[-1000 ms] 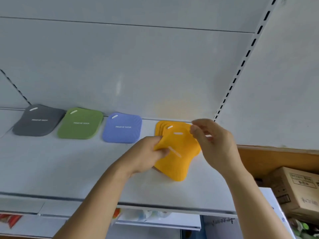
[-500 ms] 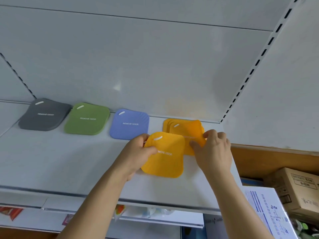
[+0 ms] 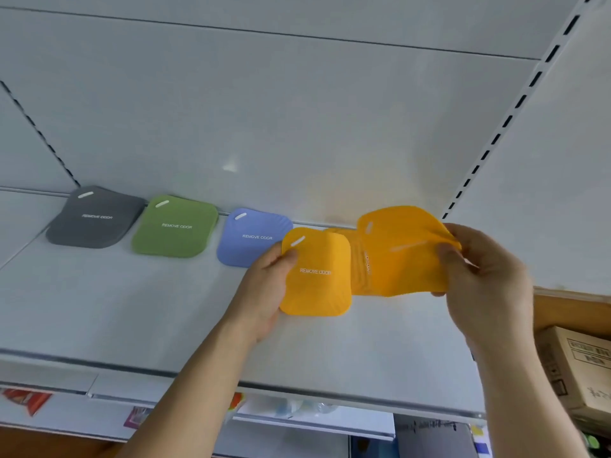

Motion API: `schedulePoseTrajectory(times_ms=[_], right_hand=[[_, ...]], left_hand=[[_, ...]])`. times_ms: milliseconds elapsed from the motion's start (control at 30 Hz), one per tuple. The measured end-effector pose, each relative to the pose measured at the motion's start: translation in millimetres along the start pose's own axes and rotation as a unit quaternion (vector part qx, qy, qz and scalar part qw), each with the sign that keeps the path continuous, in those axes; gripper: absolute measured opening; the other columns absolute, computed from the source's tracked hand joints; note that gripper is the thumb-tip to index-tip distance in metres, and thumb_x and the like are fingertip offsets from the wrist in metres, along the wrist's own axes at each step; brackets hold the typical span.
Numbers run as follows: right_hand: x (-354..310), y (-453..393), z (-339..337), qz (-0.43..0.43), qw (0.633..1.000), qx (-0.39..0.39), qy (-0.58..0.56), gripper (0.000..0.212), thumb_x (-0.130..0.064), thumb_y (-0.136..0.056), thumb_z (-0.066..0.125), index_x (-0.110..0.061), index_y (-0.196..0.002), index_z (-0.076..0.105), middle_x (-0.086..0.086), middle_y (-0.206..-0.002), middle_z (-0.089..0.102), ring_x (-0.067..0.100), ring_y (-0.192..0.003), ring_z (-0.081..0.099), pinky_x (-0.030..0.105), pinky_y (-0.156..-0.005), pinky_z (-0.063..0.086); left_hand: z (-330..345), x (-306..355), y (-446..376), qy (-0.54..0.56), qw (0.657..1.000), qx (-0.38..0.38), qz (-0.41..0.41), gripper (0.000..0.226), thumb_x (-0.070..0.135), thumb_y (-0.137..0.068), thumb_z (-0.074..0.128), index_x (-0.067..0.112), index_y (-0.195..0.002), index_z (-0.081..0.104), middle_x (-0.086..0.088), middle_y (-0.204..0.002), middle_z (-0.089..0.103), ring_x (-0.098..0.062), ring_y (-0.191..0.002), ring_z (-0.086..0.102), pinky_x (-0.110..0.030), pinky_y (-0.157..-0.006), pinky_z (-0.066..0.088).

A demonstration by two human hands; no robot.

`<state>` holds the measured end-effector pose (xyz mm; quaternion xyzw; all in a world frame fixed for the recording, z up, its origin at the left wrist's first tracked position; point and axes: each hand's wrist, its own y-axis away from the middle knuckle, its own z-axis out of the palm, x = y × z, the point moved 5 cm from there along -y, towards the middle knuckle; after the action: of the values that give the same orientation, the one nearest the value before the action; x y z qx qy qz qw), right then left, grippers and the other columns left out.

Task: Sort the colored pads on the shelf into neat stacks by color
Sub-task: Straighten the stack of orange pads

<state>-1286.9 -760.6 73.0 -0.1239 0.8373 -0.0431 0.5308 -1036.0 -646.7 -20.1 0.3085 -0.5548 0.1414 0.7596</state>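
Observation:
On the white shelf (image 3: 132,312) lie a grey pad (image 3: 94,218), a green pad (image 3: 175,226) and a blue pad (image 3: 253,236) in a row along the back. My left hand (image 3: 264,289) grips one orange pad (image 3: 315,272) by its left edge, face up with "REMOVE ODOR" readable. My right hand (image 3: 479,276) pinches the right edge of the other orange pads (image 3: 403,252), lifted and bent above the shelf. How many pads that bunch holds is unclear. The single orange pad overlaps the blue pad's right corner.
The shelf's back panel and a slotted upright (image 3: 496,137) close the right rear corner. A cardboard box (image 3: 582,375) sits lower right beside a wooden ledge (image 3: 572,305). Packaged goods show on the shelf below (image 3: 29,401).
My right hand has picked the orange stack up off the shelf and raised it. My left hand has kept hold of the single orange pad, shifted slightly left and up.

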Motion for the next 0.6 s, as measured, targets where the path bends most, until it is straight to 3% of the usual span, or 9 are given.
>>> schedulePoseTrajectory(times_ms=[67,133,200,267,367,500,600], right_hand=[[1.2,6.2,11.1,0.002,0.994,-0.024,-0.108,0.030,-0.011,-0.100,0.064,-0.039,-0.100,0.075,-0.004,-0.079,0.076,0.017,-0.053,0.064,0.038,-0.058,0.052],[13.7,12.6,37.6,0.017,0.989,-0.065,-0.130,0.022,-0.011,-0.099,0.066,-0.030,-0.107,0.075,0.003,-0.079,0.076,0.022,-0.056,0.063,0.048,-0.058,0.054],[31.6,22.1,65.1,0.042,0.989,-0.093,-0.109,0.022,-0.023,-0.095,0.068,-0.026,-0.116,0.073,0.002,-0.087,0.077,0.023,-0.073,0.070,0.053,-0.065,0.061],[49.5,29.7,79.8,0.072,0.990,-0.087,-0.089,0.022,-0.026,-0.097,0.069,-0.029,-0.119,0.069,-0.005,-0.099,0.075,0.019,-0.091,0.071,0.053,-0.075,0.062],[64.5,33.2,85.3,0.080,0.992,-0.079,-0.064,0.022,-0.024,-0.100,0.066,-0.027,-0.122,0.068,-0.005,-0.106,0.074,0.017,-0.099,0.069,0.045,-0.083,0.060],[66.3,33.4,87.1,0.053,0.994,-0.086,-0.049,0.021,-0.025,-0.101,0.065,-0.027,-0.122,0.069,-0.005,-0.100,0.074,0.016,-0.092,0.069,0.029,-0.074,0.052],[62.5,34.3,89.0,0.038,0.994,-0.099,-0.035,0.020,-0.027,-0.102,0.064,-0.038,-0.118,0.062,-0.017,-0.098,0.069,0.005,-0.092,0.065,0.025,-0.074,0.051]], left_hand=[[7.8,2.2,1.8,0.041,0.999,-0.019,0.003,0.029,0.025,-0.109,0.053,0.030,-0.130,0.072,0.003,-0.126,0.077,-0.025,-0.119,0.072,-0.052,-0.098,0.059],[17.2,4.8,4.1,0.075,0.996,-0.045,0.010,0.033,0.024,-0.109,0.052,0.026,-0.137,0.068,-0.002,-0.129,0.076,-0.024,-0.118,0.073,-0.045,-0.088,0.061],[25.1,1.7,5.5,0.097,0.993,-0.065,0.010,0.035,0.028,-0.108,0.052,0.023,-0.141,0.065,-0.007,-0.130,0.075,-0.027,-0.117,0.073,-0.044,-0.084,0.062],[29.1,-2.3,7.6,0.125,0.990,-0.071,-0.011,0.040,0.038,-0.108,0.050,0.022,-0.142,0.065,-0.011,-0.134,0.072,-0.032,-0.122,0.070,-0.050,-0.092,0.060],[29.0,-9.2,7.6,0.125,0.988,-0.088,-0.032,0.053,0.056,-0.106,0.046,0.026,-0.147,0.060,-0.009,-0.141,0.068,-0.032,-0.130,0.065,-0.061,-0.109,0.050],[28.0,-10.4,8.0,0.068,0.995,-0.070,0.024,0.038,0.045,-0.102,0.064,0.026,-0.133,0.070,-0.009,-0.132,0.073,-0.036,-0.126,0.067,-0.067,-0.108,0.049],[26.5,-9.2,8.8,0.032,0.997,-0.043,0.062,0.037,0.056,-0.096,0.065,0.032,-0.122,0.074,-0.008,-0.128,0.073,-0.036,-0.127,0.065,-0.068,-0.109,0.048]])
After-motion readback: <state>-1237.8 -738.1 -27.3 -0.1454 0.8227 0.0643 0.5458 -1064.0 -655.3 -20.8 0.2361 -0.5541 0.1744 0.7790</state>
